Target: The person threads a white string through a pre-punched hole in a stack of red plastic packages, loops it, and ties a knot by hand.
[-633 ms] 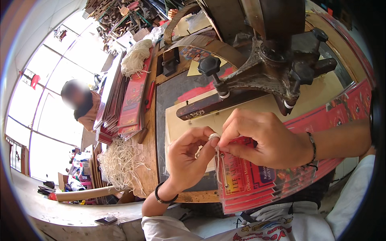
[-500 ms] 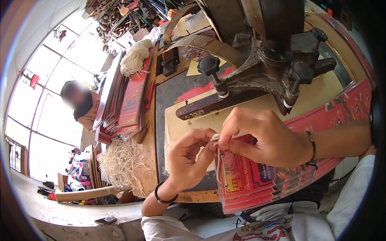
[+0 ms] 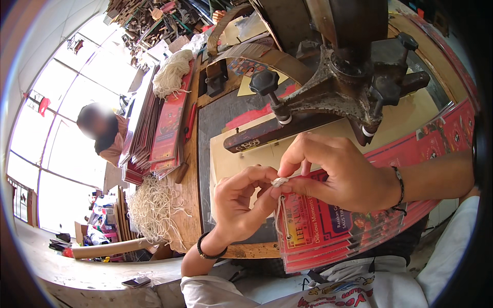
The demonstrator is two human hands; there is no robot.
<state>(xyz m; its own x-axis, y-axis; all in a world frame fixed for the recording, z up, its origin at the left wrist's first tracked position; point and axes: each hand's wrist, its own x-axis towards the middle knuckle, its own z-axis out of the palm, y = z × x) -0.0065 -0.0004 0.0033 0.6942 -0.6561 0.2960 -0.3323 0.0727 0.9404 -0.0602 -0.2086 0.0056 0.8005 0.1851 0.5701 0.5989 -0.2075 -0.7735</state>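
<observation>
Left hand (image 3: 237,203) and right hand (image 3: 336,172) pinch white cord (image 3: 279,181) beside red cards (image 3: 319,244).

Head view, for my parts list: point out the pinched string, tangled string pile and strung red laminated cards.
Pinched string (image 3: 280,181): head view, its middle.
Tangled string pile (image 3: 153,209): head view, its middle.
Strung red laminated cards (image 3: 321,232): head view, upper face.

You have a dark metal machine (image 3: 352,84) at 2 o'clock, a brown tube (image 3: 113,248) at 8, a seated-height person (image 3: 113,146) at 9.
</observation>
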